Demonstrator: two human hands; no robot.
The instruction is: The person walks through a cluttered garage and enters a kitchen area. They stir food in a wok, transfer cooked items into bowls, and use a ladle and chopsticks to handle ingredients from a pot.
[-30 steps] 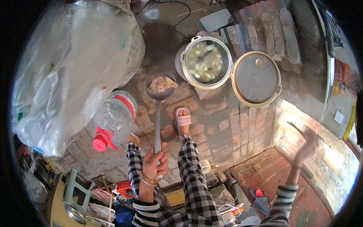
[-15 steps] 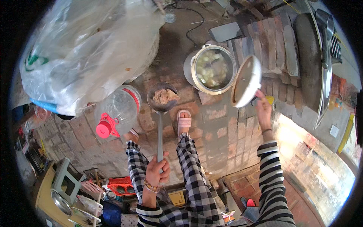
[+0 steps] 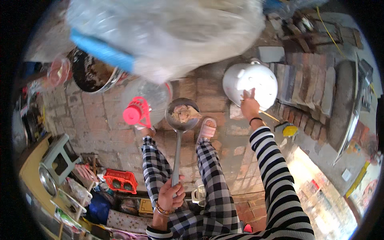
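Observation:
My left hand [image 3: 171, 195] is wrapped round the grey handle of a long metal ladle [image 3: 177, 154]. In its bowl lies a pale brown, ragged lump, perhaps cooked meat [image 3: 185, 113]. To the right, a white pot [image 3: 231, 89] stands on the floor with its white lid [image 3: 262, 83] on top. My right hand [image 3: 251, 107] is closed at the lid's near side. The fingers cover the spot they grip, and what was inside the pot is hidden.
A large clear bottle with a pink cap and handle [image 3: 136, 113] stands left of the ladle. Behind it bulges a big plastic bag [image 3: 172, 36]. A blackened pan [image 3: 94, 74] lies farther left; stacked bricks [image 3: 308, 76] stand right of the pot. A red basket [image 3: 120, 181] sits near my left leg.
My right hand has brought the lid left onto the pot, covering its pale chunks in liquid. My left hand still holds the loaded ladle. The view has shifted.

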